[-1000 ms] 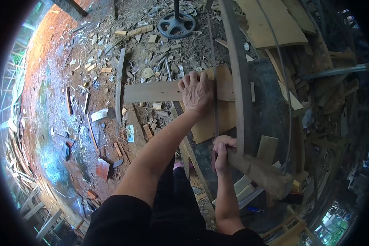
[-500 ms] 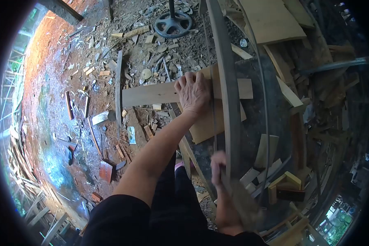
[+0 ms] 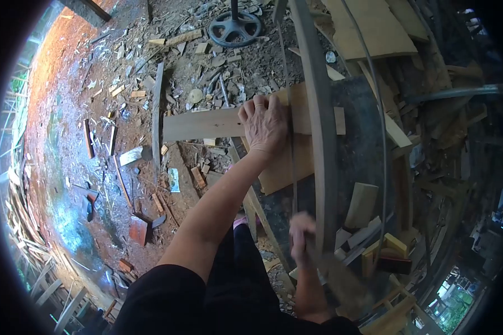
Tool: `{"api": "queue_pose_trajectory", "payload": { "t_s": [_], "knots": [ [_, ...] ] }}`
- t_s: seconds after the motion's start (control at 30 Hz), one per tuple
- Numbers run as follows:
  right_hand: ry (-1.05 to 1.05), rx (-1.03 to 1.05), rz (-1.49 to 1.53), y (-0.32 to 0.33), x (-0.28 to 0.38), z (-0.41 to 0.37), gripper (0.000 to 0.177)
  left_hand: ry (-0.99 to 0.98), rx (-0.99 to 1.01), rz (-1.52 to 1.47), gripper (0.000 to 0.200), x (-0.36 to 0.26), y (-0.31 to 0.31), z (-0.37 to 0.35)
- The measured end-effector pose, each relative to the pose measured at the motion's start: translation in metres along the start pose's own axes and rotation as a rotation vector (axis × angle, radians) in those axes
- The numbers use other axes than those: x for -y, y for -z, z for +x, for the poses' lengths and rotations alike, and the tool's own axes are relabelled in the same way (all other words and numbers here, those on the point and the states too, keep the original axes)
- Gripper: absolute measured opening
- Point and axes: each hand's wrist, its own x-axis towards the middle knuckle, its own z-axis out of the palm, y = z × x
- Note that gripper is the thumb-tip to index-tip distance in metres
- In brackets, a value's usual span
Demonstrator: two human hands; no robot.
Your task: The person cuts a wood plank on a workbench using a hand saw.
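My left hand (image 3: 264, 125) presses down on a long wooden plank (image 3: 201, 126), its fingers curled toward the plank's far edge. Beneath the plank lies a wider board (image 3: 288, 170) on a dark bench top (image 3: 355, 151). My right hand (image 3: 303, 234), slightly blurred, is closed around the near end of a wooden frame saw (image 3: 320, 123). The thin saw blade (image 3: 294, 184) crosses the plank just right of my left hand. The saw's wooden beam runs alongside, to the right of the blade, and hides part of the plank. The cut itself cannot be made out.
Wood offcuts (image 3: 362, 205) and a small yellowish wooden piece (image 3: 395, 244) lie on the bench's near right. Large boards (image 3: 369, 30) are stacked at the far right. A spoked handwheel (image 3: 235, 29) stands beyond the bench. Scraps and shavings litter the ground to the left.
My right hand and the saw have shifted slightly toward me and to the right. The left hand stays pressed on the plank. The whole view has moved a little.
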Motion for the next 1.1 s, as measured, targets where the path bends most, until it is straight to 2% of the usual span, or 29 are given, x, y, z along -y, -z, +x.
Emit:
{"api": "queue_pose_trajectory", "payload": {
  "t_s": [0.07,0.2,0.23,0.3,0.37,0.47,0.57,0.6,0.63,0.7,0.83,1.0,1.1],
  "knots": [
    [0.092,-0.004,0.054,0.001,0.012,-0.022,0.015,0.014,0.027,-0.013,0.011,0.001,0.002,0.002],
    [0.094,-0.029,0.150,-0.002,-0.006,-0.017,0.016,0.011,0.097,0.019,0.011,0.004,0.003,0.001],
    [-0.149,-0.060,0.081,0.004,-0.021,-0.012,0.017,0.011,0.104,0.028,0.010,0.003,0.004,0.000],
    [-0.378,-0.093,0.024,-0.004,-0.028,0.018,0.018,-0.003,0.099,0.042,0.010,0.001,0.005,0.002],
    [-0.007,-0.047,-0.031,-0.020,-0.006,0.057,0.018,0.018,0.069,0.048,0.010,0.001,0.002,0.001],
    [0.074,-0.012,0.110,0.002,-0.007,-0.003,0.015,-0.003,0.000,0.011,0.010,0.002,0.000,0.001],
    [0.090,0.002,0.042,-0.001,0.021,-0.025,0.013,0.000,0.043,0.005,0.015,0.002,0.001,0.002],
    [0.077,0.004,0.038,0.011,0.005,-0.040,0.013,0.008,0.054,0.004,0.015,0.001,0.002,0.000],
    [-0.185,-0.045,0.043,0.028,-0.027,-0.059,0.014,0.013,0.075,0.010,0.013,0.001,0.004,0.002],
    [-0.448,-0.101,0.061,0.021,-0.030,-0.048,0.014,0.007,0.098,0.026,0.010,0.003,0.004,0.000],
    [-0.073,0.025,-0.132,-0.019,0.012,0.062,0.014,0.011,0.078,0.040,0.011,0.003,0.001,0.000],
    [0.051,0.028,-0.058,-0.001,0.020,-0.010,0.013,0.006,-0.006,0.012,0.012,0.004,-0.003,0.001],
    [0.031,0.040,-0.030,-0.001,0.009,-0.004,0.012,0.028,0.096,0.024,0.012,0.005,0.003,0.001]
  ]
}}
